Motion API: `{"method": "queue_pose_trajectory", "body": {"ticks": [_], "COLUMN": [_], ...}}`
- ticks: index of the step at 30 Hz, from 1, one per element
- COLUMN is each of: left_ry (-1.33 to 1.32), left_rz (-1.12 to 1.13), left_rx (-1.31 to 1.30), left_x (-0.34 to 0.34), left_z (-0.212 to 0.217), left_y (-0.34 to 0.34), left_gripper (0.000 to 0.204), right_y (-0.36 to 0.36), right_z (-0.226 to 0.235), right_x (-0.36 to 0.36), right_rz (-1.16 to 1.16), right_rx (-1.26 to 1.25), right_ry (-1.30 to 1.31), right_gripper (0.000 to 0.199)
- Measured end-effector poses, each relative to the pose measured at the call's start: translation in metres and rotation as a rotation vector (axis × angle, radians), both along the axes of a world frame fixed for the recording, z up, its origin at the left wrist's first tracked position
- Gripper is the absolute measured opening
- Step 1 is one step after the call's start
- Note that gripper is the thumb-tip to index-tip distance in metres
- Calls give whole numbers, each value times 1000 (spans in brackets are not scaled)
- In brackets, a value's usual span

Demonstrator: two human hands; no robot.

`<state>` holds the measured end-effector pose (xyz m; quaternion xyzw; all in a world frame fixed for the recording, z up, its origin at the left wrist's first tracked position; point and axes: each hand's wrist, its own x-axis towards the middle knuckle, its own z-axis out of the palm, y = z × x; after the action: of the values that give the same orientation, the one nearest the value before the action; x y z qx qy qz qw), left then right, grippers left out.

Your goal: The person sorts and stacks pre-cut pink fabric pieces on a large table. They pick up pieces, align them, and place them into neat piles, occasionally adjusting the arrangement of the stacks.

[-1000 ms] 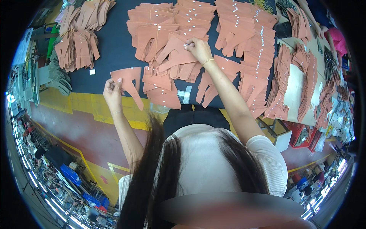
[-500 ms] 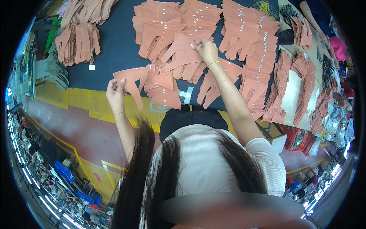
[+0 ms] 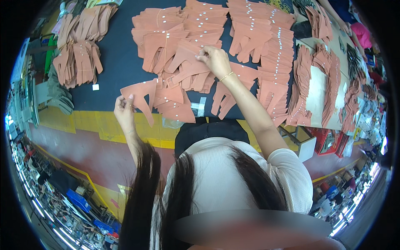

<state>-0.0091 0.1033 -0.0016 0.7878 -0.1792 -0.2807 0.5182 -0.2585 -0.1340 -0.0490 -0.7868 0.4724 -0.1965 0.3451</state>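
A salmon-coloured cut leather piece (image 3: 139, 89), forked with a long narrow leg, extends from my left hand (image 3: 124, 111), which grips its lower left edge between thumb and fingers. It hangs at the table's near edge, beside a fanned stack of like pieces (image 3: 175, 106). My right hand (image 3: 214, 60) reaches over the middle pile, thumb and fingertips pinched together at the edge of a forked leather piece (image 3: 183, 54). A tiny white spot shows by those fingertips; whether they hold the piece or a small label is unclear.
Overlapping rows of leather pieces with small white labels (image 3: 277, 54) cover the dark table (image 3: 114, 54). More bundles (image 3: 77, 64) lie at the far left. On the right, a pale table (image 3: 318, 91) bears further stacks, with a red crate (image 3: 327, 139) below. Another person's arm (image 3: 335, 16) shows at the upper right.
The whole view has shifted, so the table's piles appear further left and slightly lower. Both hands keep nearly the same pose, the left still gripping its leather piece.
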Motion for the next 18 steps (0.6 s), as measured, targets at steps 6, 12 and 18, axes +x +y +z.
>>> {"method": "queue_pose_trajectory", "body": {"ticks": [6, 12, 18], "left_ry": [-4, -25, -9], "left_rz": [-13, -73, -61], "left_rx": [9, 57, 44], "left_x": [1, -6, -10], "left_z": [2, 3, 3], "left_y": [-12, -22, -21], "left_gripper": [15, 15, 16], "right_y": [-57, -175, -193], "right_z": [59, 13, -31], "right_x": [-78, -129, -142], "right_rz": [271, 82, -44], "right_rx": [121, 47, -16], "right_ry": [-112, 435, 522], "right_gripper": [20, 24, 17]}}
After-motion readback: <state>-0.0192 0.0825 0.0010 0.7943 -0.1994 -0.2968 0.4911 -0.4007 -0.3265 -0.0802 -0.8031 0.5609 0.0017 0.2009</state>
